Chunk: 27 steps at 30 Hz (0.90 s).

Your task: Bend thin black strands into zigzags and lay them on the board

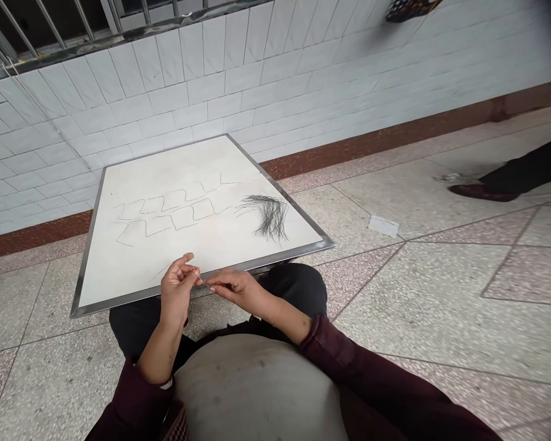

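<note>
Where the pale apron (257, 380) covers the person's lap, dark red sleeves come forward on both sides, and dark knees (298, 291) reach under the near edge of the board (202, 248). Just above that edge, the left hand (177, 289) pinches a thin strand (202, 281) between thumb and finger. Close beside it, the right hand (243, 291) has thumb and finger brought together at the strand's other side, seemingly gripping it too; its exact hold is too small to tell. A dark line runs out to the left of the left hand, but whether it belongs to the same strand cannot be told.

Further in on the board lie bent strands (174, 228), stepped and zigzagged in rough rows, and to their right a loose heap (272, 215) of dark, finer-looking lengths. Nothing visible fastens either group, so a sleeve or wrist brushing across could disturb the rows or drag pieces from the heap. With the strand so slender and the fingertips so close, a weak pinch could let it slip down past the rim, and an uneven pull might kink it wrongly.

Beyond, on the floor, are a white paper (383, 225) and another person's shoe (484, 191); behind rises a tiled wall (165, 101) with a barred window (68, 24).
</note>
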Motion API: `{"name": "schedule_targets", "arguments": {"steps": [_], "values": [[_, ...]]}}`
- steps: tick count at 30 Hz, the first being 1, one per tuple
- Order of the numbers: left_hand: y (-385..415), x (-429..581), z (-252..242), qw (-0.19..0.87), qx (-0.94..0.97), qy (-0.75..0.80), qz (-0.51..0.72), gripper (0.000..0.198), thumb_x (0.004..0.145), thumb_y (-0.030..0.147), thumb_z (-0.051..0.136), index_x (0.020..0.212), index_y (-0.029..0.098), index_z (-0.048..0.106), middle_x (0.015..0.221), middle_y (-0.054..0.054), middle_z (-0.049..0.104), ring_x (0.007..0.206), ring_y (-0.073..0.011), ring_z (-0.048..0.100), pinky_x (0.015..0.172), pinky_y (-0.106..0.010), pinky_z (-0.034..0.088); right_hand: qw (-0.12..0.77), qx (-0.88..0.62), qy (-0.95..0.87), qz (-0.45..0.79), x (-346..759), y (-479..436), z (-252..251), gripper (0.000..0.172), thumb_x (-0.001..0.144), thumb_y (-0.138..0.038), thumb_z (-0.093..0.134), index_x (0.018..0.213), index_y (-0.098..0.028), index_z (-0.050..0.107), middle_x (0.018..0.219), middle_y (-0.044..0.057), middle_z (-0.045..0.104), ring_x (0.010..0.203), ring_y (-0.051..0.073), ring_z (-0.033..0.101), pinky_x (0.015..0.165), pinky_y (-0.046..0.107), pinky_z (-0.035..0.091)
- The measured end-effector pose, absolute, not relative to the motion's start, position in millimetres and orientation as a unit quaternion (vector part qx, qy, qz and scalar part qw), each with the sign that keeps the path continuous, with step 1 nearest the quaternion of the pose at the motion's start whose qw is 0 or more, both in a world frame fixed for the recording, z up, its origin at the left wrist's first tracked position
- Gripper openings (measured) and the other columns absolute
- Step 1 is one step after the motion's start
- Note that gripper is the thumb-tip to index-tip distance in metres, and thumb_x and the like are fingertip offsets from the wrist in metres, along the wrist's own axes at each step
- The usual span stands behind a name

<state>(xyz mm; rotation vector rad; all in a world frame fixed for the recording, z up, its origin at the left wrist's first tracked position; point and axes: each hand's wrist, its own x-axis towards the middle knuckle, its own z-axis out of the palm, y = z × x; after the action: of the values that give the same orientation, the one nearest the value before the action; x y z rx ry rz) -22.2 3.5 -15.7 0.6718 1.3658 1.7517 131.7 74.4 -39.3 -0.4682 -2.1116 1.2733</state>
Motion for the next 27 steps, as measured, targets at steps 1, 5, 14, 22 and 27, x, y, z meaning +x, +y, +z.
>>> {"name": "schedule_targets", "arguments": {"steps": [1,5,14,22,27], "values": [[3.4,-21.9,-15.5,0.401,0.267,0.540,0.690,0.036,0.065,0.023,0.080,0.098,0.018,0.068,0.102,-0.006,0.067,0.071,-0.0113,0.061,0.060,-0.024,0.050,0.305,-0.164,-0.814,0.465,133.4,77.1,-37.4,0.025,0.092,-0.038,0.056,0.105,-0.024,0.071,0.088,0.006,0.071,0.079,0.017,0.062,0.073,0.030,0.049],[2.1,-21.8,-15.1,0.416,0.286,0.550,0.665,0.035,0.067,0.024,0.078,0.099,0.019,0.069,0.101,-0.006,0.068,0.073,-0.0124,0.061,0.059,-0.025,0.051,0.270,-0.121,-0.864,0.407,139.2,86.6,-28.6,0.025,0.094,-0.034,0.053,0.108,-0.024,0.071,0.085,0.007,0.068,0.080,0.017,0.060,0.073,0.029,0.048],[0.6,-17.9,-17.9,0.436,0.316,0.569,0.622,0.038,0.068,0.023,0.077,0.105,0.019,0.070,0.085,-0.003,0.067,0.070,-0.0131,0.059,0.061,-0.025,0.050,0.222,-0.057,-0.890,0.393,143.0,103.0,-7.1,0.025,0.095,-0.033,0.051,0.099,-0.025,0.074,0.077,0.004,0.064,0.076,0.016,0.057,0.069,0.026,0.046],[2.5,-20.2,-21.6,0.403,0.296,0.559,0.661,0.038,0.069,0.025,0.077,0.105,0.020,0.067,0.094,-0.004,0.067,0.065,-0.0101,0.058,0.064,-0.026,0.050,0.280,-0.116,-0.879,0.368,139.1,102.9,-19.8,0.021,0.092,-0.033,0.057,0.109,-0.025,0.068,0.088,0.006,0.064,0.083,0.018,0.059,0.074,0.031,0.049],[3.6,-22.1,-17.9,0.381,0.257,0.543,0.702,0.039,0.069,0.027,0.078,0.106,0.020,0.067,0.093,-0.004,0.064,0.078,-0.0136,0.060,0.065,-0.026,0.050,0.422,-0.276,-0.734,0.454,135.7,99.8,-36.7,0.055,0.074,-0.040,0.077,0.122,-0.025,0.054,0.108,0.009,0.058,0.095,0.021,0.055,0.080,0.037,0.051]]}}
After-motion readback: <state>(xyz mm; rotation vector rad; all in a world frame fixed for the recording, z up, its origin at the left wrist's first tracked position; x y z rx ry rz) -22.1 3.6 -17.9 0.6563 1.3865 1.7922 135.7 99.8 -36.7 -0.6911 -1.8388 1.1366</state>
